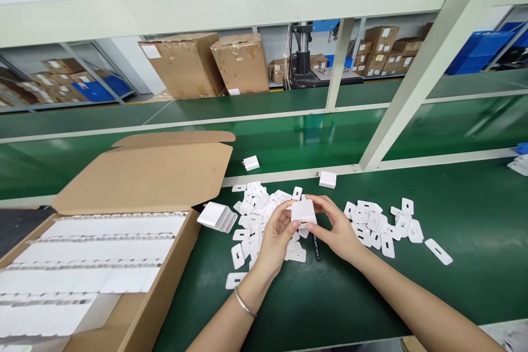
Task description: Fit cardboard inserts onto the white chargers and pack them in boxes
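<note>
1. White charger block (303,213): raised over the right part of the plate pile (landmark), a small slot with a reddish mark on its near face.
2. Hands: both clamped on the block. Left hand (277,232) grips its left side, right hand (336,226) its right; thumbs at the near edge.
3. Plate pile (252,221): small white plates, many with a dark slot, overlapping loosely on the green worktop (334,305).
4. Dark pen-like rod (316,247), white marks along it: just right of the pile.
5. White sleeves (216,215), nested in a bundle: just left of the pile.
6. Two loose blocks with prongs: one (251,163) beyond the pile, past the pale rail (284,176); the other (328,179) beyond and to the right, by the rail.
7. Second plate cluster (374,222): well to the pile's right; a lone plate (438,251) farther right.
8. Open carton (175,269): left of the pile, flap up, rows of white packs (103,253) inside.
9. Tall brown boxes (185,66): well beyond the pile.
</note>
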The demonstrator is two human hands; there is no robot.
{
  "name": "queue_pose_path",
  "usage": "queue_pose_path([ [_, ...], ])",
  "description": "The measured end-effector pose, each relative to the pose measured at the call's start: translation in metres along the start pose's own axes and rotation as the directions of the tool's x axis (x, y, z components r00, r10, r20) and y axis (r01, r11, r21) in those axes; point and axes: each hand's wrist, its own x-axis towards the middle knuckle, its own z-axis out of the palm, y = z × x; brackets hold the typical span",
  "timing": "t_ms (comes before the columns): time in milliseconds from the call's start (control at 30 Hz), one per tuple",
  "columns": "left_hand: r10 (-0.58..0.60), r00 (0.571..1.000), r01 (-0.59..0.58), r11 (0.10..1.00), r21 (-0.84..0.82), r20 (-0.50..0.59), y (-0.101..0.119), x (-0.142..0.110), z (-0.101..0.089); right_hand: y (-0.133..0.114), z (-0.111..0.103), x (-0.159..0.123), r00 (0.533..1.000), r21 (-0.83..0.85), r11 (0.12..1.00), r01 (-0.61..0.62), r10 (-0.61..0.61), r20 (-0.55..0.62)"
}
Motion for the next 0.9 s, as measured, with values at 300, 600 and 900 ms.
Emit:
queue_pose_path([
  [300, 0.076, 0.997, -0.074, 0.989, 0.127, -0.008, 0.003, -0.002, 0.002, -0.011, -0.001, -0.002, 0.994, 0.002, 0.995, -0.104, 0.104, -0.031],
  [600, 0.071, 0.997, -0.077, 0.986, 0.15, 0.043, 0.003, -0.005, 0.0, -0.003, -0.004, 0.003, 0.997, 0.123, 0.99, -0.072, 0.071, 0.01],
  [900, 0.091, 0.992, -0.104, 0.979, 0.176, 0.085, 0.012, -0.01, 0.004, -0.003, -0.002, 0.001, 0.999, 0.158, 0.987, -0.006, -0.003, 0.053],
])
